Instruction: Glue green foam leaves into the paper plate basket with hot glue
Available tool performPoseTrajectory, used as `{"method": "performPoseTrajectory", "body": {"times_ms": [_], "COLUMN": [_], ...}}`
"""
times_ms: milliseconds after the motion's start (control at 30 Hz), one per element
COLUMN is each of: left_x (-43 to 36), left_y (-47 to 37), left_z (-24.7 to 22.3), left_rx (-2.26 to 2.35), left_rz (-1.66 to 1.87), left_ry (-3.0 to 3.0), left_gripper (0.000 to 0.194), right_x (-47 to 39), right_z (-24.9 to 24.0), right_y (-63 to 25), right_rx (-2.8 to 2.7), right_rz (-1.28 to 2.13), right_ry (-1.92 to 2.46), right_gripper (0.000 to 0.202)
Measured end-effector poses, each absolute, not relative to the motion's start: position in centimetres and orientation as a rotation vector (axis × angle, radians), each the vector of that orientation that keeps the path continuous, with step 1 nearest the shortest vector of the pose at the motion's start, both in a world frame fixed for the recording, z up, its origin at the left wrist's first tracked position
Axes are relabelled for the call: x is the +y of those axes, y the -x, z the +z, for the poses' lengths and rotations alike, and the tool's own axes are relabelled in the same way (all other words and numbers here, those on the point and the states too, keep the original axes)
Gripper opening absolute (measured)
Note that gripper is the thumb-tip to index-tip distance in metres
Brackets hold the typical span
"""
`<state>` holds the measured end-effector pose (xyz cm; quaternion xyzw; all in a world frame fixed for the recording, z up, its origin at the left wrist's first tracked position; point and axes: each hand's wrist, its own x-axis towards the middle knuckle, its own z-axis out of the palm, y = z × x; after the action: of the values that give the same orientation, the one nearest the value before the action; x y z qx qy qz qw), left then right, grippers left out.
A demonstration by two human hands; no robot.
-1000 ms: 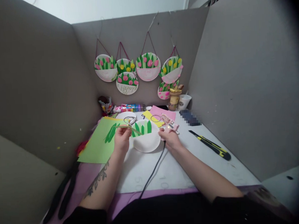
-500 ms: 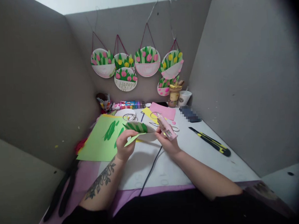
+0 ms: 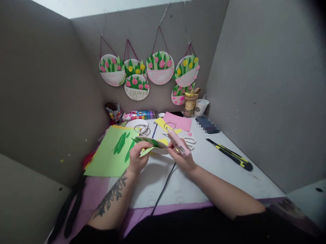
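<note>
Pinched in my left hand (image 3: pixel 138 158) is the left side of a white paper plate piece (image 3: pixel 162 150), along with a light green paper strip (image 3: pixel 147 151). Dark green paper leaves (image 3: pixel 150 141) show along the plate's upper edge. My right hand (image 3: pixel 183 160) is wrapped round a pink glue gun (image 3: pixel 179 142), its nozzle pointing up and away, and its fingertips touch the plate's right edge. A dark cord (image 3: pixel 165 184) runs down the table from below my right hand. White scissors (image 3: pixel 190 142) lie just behind the glue gun.
Light green sheets (image 3: pixel 102 157) lie at left. A black and yellow cutter (image 3: pixel 232 155) rests at right. Farther back are pink paper (image 3: pixel 179 120), a wire coil (image 3: pixel 142 129), a phone (image 3: pixel 207 124) and a white cup (image 3: pixel 201 107). Decorated plates (image 3: pixel 161 76) hang on the back panel.
The plate piece has tipped flatter, so less of its leafy face shows. My right hand and the glue gun have shifted slightly left and down, uncovering more of the scissors.
</note>
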<state>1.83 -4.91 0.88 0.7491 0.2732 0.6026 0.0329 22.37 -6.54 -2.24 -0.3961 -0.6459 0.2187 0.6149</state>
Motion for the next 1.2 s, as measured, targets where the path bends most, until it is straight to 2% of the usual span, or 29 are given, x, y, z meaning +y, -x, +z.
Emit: {"method": "performPoseTrajectory", "body": {"times_ms": [200,433,600,1200], "left_x": [-4.7,-4.4,-4.4,-4.5], "left_y": [-2.0,-2.6,-3.2,-4.3], "left_z": [0.1,-0.3,-0.2,0.5], "left_rx": [0.924,1.008,1.188,1.503], "left_rz": [1.705,1.573,1.526,1.255], "left_ry": [-2.320,-2.325,-2.321,-2.607], "left_gripper": [0.005,0.005,0.015,0.020], "right_x": [-6.6,-6.5,-6.1,-5.7], "right_z": [-2.3,-2.2,-2.6,-3.0], "right_y": [-22.3,-22.2,-22.0,-21.9], "right_rx": [-1.491,-1.445,-1.385,-1.354], "right_rz": [0.499,0.548,0.626,0.669], "right_ry": [0.929,0.951,0.978,0.947], "right_gripper": [0.034,0.024,0.028,0.039]}}
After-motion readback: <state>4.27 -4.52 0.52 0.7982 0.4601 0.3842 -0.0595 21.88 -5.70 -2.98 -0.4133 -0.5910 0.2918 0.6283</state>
